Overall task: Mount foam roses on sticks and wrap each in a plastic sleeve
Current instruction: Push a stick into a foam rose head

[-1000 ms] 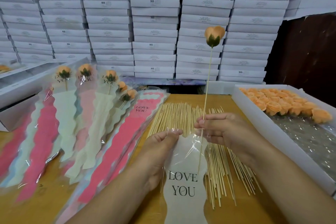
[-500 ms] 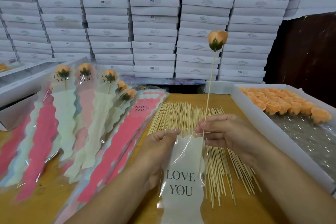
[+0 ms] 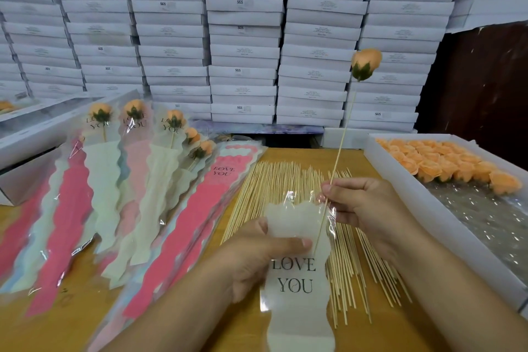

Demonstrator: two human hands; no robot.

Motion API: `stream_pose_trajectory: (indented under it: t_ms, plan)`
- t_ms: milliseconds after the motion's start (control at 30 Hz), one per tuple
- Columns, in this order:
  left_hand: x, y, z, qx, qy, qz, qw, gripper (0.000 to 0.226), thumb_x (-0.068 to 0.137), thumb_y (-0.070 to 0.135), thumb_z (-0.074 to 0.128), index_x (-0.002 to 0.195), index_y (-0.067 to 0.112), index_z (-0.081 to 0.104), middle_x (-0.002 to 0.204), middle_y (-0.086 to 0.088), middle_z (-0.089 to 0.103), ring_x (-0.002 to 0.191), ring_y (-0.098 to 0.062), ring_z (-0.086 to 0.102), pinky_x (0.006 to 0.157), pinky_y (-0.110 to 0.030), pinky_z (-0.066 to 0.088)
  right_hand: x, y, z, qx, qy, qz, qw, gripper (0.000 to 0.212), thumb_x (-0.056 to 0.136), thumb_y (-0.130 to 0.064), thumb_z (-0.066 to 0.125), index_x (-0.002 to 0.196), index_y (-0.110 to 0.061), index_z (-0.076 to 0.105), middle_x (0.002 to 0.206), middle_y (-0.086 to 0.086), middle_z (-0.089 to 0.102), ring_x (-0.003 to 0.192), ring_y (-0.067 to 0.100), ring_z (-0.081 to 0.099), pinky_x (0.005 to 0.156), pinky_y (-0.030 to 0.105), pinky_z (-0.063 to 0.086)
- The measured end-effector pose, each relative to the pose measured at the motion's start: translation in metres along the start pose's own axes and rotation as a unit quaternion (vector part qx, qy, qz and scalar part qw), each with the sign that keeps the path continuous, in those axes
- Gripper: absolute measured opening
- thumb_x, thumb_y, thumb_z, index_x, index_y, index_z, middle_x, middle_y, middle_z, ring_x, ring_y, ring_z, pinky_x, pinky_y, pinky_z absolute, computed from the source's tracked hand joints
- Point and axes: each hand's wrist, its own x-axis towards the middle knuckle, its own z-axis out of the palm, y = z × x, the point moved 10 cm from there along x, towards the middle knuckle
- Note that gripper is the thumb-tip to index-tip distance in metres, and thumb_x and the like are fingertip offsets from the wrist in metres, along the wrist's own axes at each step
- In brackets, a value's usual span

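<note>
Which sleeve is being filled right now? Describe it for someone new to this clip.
Start at the spread of bamboo sticks mid-table. Over its near end, the left hand grips a white LOVE YOU sleeve. Unlike the sleeves fanned out left, it is lifted, with a stick half inside.

We see a peach-orange rose (image 3: pixel 366 61) with a dark green calyx on a pale tan stick (image 3: pixel 340 148). The sleeve (image 3: pixel 297 280) is clear plastic with a milky white, wavy-edged panel printed "LOVE YOU" in black. On the left, the sleeve pile (image 3: pixel 85 208) shows wavy bands of coral pink, cream, pale pink and light blue, some holding orange roses with green bases. The loose sticks (image 3: pixel 285 180) are light straw yellow on an ochre table (image 3: pixel 51 323). The white tray (image 3: pixel 428 208) holds orange roses over glittery clear film. The stacked boxes (image 3: pixel 243 37) are white with small grey print.
</note>
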Motion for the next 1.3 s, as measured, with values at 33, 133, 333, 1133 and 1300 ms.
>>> stream_pose_trajectory:
  t_ms: [33,133,333,1133,1300]
  plan:
    - [0.0,-0.001,0.0,0.014,0.002,-0.001,1.0,0.054,0.071,0.004,0.087,0.119,0.007,0.063,0.103,-0.016,0.077,0.095,-0.034,0.075,0.085,-0.049,0.06,0.0,0.0,-0.001,0.006,0.004,-0.002,1.0,0.011,0.083,-0.015,0.078,0.079,-0.024,0.081,0.081,0.002,0.077,0.068,0.01,0.069,0.058,0.022,0.055]
    - [0.003,-0.001,-0.002,0.04,0.015,0.016,0.999,0.055,0.067,0.005,0.09,0.117,0.006,0.066,0.103,-0.015,0.077,0.095,-0.034,0.075,0.085,-0.047,0.06,-0.001,0.001,0.003,0.025,0.002,0.001,1.0,0.01,0.081,-0.017,0.08,0.079,-0.026,0.081,0.084,0.004,0.078,0.071,0.012,0.07,0.056,0.02,0.054]
    - [0.006,-0.002,-0.003,0.031,0.016,0.028,0.999,0.04,0.071,0.009,0.089,0.108,0.007,0.072,0.1,-0.017,0.077,0.09,-0.032,0.075,0.077,-0.041,0.059,-0.003,0.005,0.016,-0.011,-0.01,-0.009,1.0,0.019,0.084,-0.017,0.077,0.075,-0.033,0.08,0.089,0.001,0.079,0.096,0.027,0.073,0.082,0.041,0.061]
    - [0.001,0.005,0.003,0.009,0.004,0.039,0.999,0.032,0.077,0.002,0.082,0.107,0.004,0.072,0.101,-0.02,0.076,0.089,-0.033,0.074,0.08,-0.041,0.061,0.003,0.003,0.026,-0.072,-0.047,-0.008,0.996,0.009,0.087,-0.032,0.072,0.086,-0.034,0.08,0.094,-0.012,0.078,0.097,0.012,0.07,0.088,0.037,0.053]
    - [-0.001,0.0,0.007,0.03,-0.009,0.017,0.999,0.035,0.075,0.004,0.084,0.107,0.003,0.073,0.103,-0.019,0.076,0.094,-0.034,0.074,0.086,-0.045,0.059,0.013,-0.008,0.009,-0.043,0.004,-0.022,0.999,0.017,0.094,-0.03,0.065,0.088,-0.021,0.078,0.092,-0.006,0.078,0.087,0.013,0.073,0.08,0.036,0.054]
